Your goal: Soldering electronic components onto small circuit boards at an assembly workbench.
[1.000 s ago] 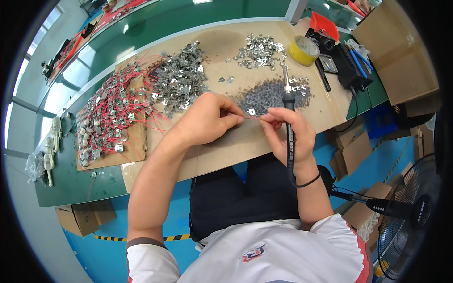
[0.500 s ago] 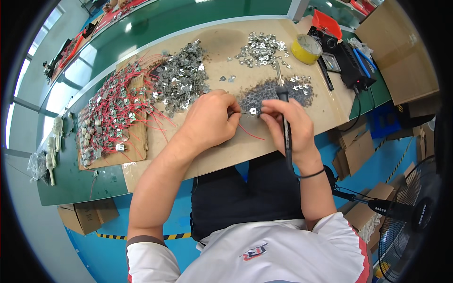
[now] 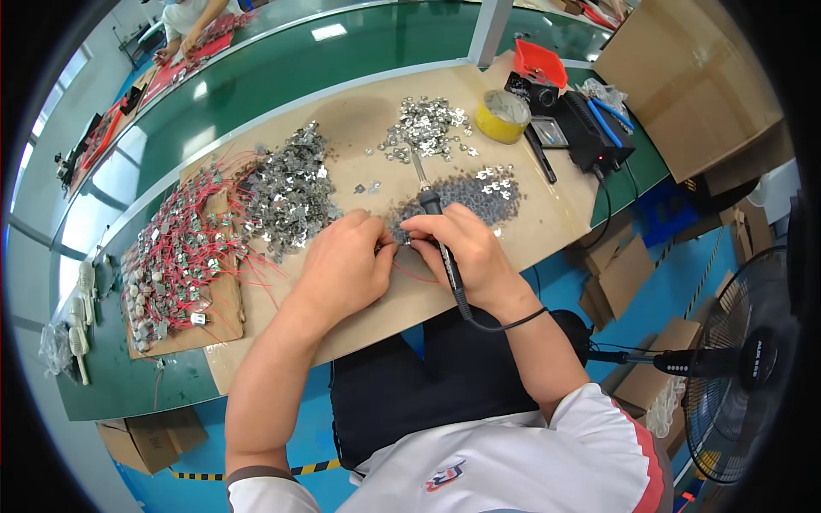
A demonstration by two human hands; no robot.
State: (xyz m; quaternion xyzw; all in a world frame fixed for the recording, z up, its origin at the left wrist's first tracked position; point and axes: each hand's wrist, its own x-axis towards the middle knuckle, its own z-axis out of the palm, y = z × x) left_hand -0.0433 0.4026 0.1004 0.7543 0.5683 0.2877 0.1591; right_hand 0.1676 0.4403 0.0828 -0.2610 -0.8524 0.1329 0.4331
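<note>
My right hand (image 3: 475, 252) is closed round a soldering iron (image 3: 431, 203), with its metal tip pointing away over the bench. Its thumb and fingertips also pinch close to a tiny metal piece, mostly hidden. Just left of it, my left hand (image 3: 346, 261) is closed in a pinch on something its fingers cover. A thin red wire (image 3: 416, 274) runs out between the two hands. Beyond the fingers lies a flat patch of small dark rings (image 3: 479, 203) with several shiny metal tabs on it. A pile of silver metal pieces (image 3: 295, 184) lies beyond my left hand.
Parts with red wires (image 3: 184, 244) heap on cardboard at the left. Shiny tabs (image 3: 428, 124) lie at the back, near a yellow tape roll (image 3: 503, 117). A black soldering station (image 3: 590, 137) stands back right; a fan (image 3: 731, 363) is at the right. Another person's hand (image 3: 188, 44) shows far left.
My right hand and the iron have moved in toward my left hand, so the fingertips nearly meet. The whole view has shifted, and another person has come into it at the far left.
</note>
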